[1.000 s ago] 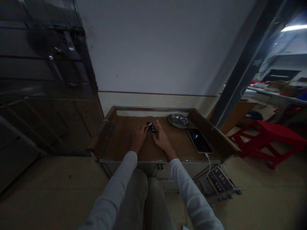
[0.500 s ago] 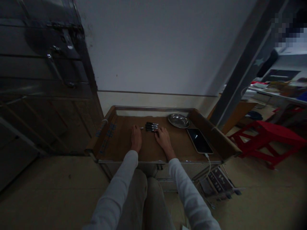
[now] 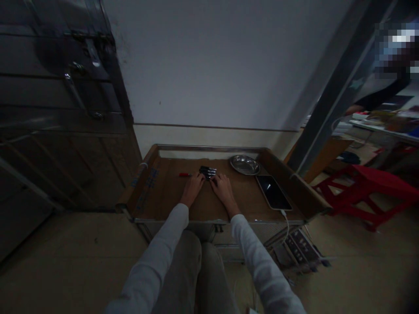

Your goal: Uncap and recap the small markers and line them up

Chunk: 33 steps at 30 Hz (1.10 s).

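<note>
Several black pens (image 3: 207, 169) with silvery parts lie side by side on the brown cardboard surface of a small cart (image 3: 163, 205). My left hand (image 3: 193, 188) has its fingertips closed at the near left end of the row, on a pen there. At the near right end, my right hand (image 3: 223, 188) holds the pen with bent fingers; the fingers partly hide it. A slim red pen (image 3: 185, 175) lies apart, just left of my left fingertips.
A round metal dish (image 3: 245, 165) stands at the cart's back right. In front of it lies a phone (image 3: 273, 192) with a white cable (image 3: 287, 224). Raised side boards edge the cart. A red stool (image 3: 376, 187) stands to the right; a person's arm (image 3: 379, 98) shows beyond the post.
My left hand has moved right, from the red pen to the black pens, leaving the red pen uncovered. The right hand stays at the pens' right end. A person's arm has appeared at far right.
</note>
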Motion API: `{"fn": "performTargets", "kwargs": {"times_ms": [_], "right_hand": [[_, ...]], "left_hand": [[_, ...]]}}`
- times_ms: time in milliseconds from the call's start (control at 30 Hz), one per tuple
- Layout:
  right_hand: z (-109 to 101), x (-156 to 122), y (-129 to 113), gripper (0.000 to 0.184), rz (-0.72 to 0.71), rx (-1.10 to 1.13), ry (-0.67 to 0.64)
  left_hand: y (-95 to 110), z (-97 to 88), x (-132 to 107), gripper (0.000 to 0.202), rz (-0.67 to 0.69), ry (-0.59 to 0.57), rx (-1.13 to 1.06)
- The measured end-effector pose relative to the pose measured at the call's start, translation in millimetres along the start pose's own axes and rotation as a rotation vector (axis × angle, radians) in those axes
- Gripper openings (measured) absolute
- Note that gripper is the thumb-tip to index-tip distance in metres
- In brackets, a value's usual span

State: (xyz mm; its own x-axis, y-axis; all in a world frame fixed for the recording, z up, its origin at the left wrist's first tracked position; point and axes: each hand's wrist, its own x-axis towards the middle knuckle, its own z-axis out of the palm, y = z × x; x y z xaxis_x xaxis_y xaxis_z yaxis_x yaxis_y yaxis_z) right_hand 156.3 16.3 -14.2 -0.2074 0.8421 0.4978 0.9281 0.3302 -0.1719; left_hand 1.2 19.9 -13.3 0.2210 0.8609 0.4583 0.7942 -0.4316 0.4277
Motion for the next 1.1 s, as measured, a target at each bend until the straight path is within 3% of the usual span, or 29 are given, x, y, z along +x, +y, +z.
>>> {"fn": "performTargets", "kwargs": {"times_ms": [500, 767, 1000, 1100], "right_hand": [[-3.7, 0.9, -1.8, 0.019, 0.027, -0.009, -0.021], [-5.0, 2.1, -0.9, 0.018, -0.047, 0.101, -0.011], [-2.0, 0.4, -0.6, 0.021, -0.157, 0.238, 0.014], [-3.4, -0.3, -0.7, 0.021, -0.135, 0.203, 0.025]], "left_hand": [[-0.8, -1.8, 4.0, 0.011, 0.011, -0.046, -0.066], [0.1, -2.5, 1.3, 0.012, 0.045, -0.038, -0.089], [4.0, -5.6, -2.6, 0.020, 0.096, -0.013, -0.234], [6.8, -6.9, -3.0, 0.023, 0.091, 0.013, -0.164]]}}
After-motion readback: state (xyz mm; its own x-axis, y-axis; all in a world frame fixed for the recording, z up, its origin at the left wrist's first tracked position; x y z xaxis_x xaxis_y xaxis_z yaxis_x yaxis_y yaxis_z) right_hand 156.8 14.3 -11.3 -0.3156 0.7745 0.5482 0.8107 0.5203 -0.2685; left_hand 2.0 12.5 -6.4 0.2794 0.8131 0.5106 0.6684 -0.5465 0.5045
